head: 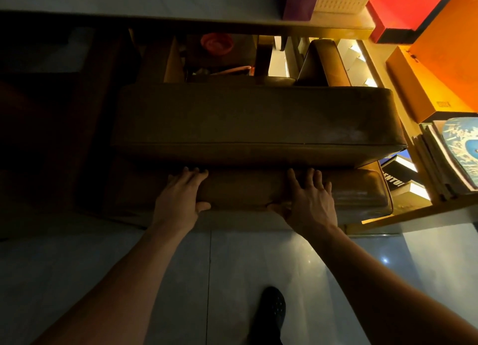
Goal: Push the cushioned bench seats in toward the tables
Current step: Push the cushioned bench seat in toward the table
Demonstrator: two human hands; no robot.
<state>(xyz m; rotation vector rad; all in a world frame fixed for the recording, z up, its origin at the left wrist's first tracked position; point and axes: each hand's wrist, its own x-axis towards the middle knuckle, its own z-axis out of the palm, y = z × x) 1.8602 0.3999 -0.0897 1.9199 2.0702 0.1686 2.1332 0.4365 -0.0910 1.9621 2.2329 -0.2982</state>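
A brown cushioned bench fills the middle of the head view. Its padded backrest (245, 192) is the nearest part, and its wide seat cushion (253, 117) lies beyond it. My left hand (181, 197) grips the backrest's left part, fingers over the top and thumb on the near face. My right hand (310, 199) holds the backrest the same way further right. The pale table top (155, 0) runs across the top of the view, and the bench's far edge sits below it. A second brown cushioned seat (320, 62) shows under the table at the right.
A lit shelf unit (403, 210) stands close on the right, holding books (403, 174), magazines and orange boxes (424, 85). A red box (403, 5) lies on the table. A red bowl (217, 43) sits beneath the table. My dark shoe (271, 308) rests on the pale tiled floor.
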